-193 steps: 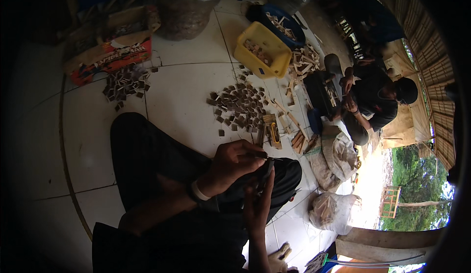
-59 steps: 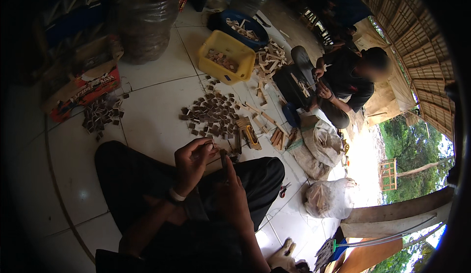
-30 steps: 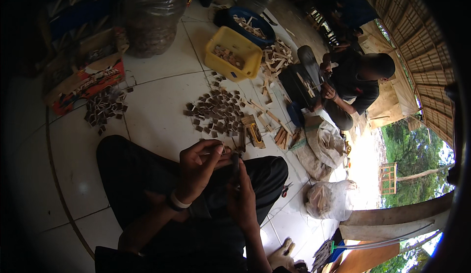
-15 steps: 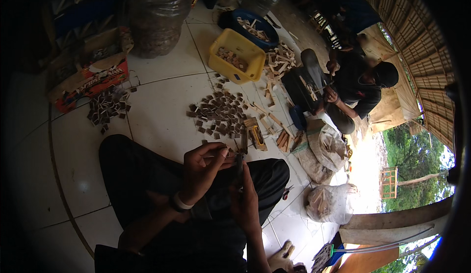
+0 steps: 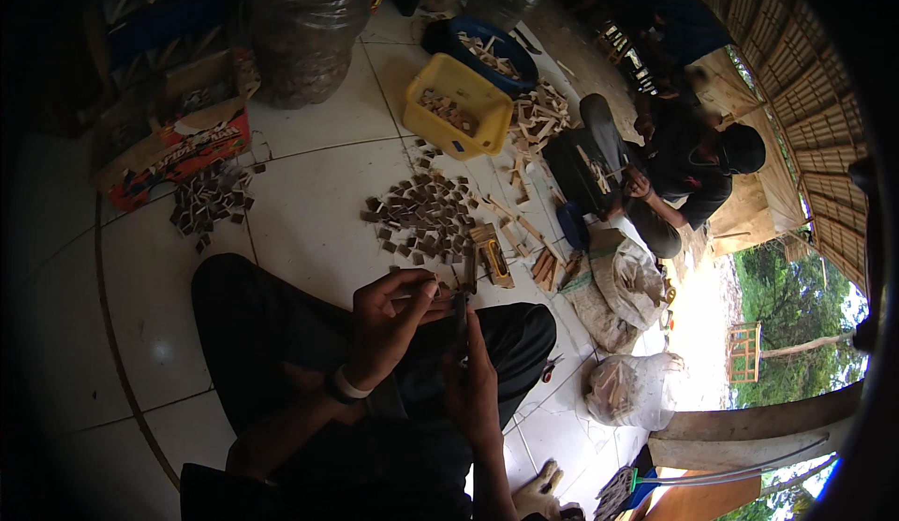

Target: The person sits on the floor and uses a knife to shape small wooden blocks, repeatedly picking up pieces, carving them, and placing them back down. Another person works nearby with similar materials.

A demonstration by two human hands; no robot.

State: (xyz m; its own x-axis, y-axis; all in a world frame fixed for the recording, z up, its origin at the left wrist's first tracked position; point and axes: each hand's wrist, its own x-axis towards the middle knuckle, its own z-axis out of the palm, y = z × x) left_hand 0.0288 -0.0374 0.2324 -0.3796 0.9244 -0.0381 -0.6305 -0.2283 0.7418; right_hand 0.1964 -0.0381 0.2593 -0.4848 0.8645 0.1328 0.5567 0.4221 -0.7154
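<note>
Over my lap, my left hand (image 5: 384, 338) pinches a small pale-edged piece (image 5: 434, 283) between thumb and fingers. My right hand (image 5: 474, 385) is closed around a dark, narrow hand tool (image 5: 461, 315), its upper end beside the left fingertips. What kind of tool it is cannot be made out in the shadow. Just beyond my hands, a heap of small square brown pieces (image 5: 423, 212) lies on the white tiled floor. At its right side is a small yellow-and-wood box-like block (image 5: 492, 255).
A yellow basin (image 5: 456, 142) and a blue basin (image 5: 515, 48) hold wood pieces. Another pile of squares (image 5: 208, 205) lies by a red-orange carton (image 5: 178, 151). To the right are a seated co-worker (image 5: 698, 170), sacks (image 5: 623, 287), a plastic bag (image 5: 632, 390) and scissors (image 5: 551, 368).
My right hand and the dark tool have shifted very slightly; my left hand keeps its pinch. The co-worker's raised hand has moved. The whole view has shifted a little.
</note>
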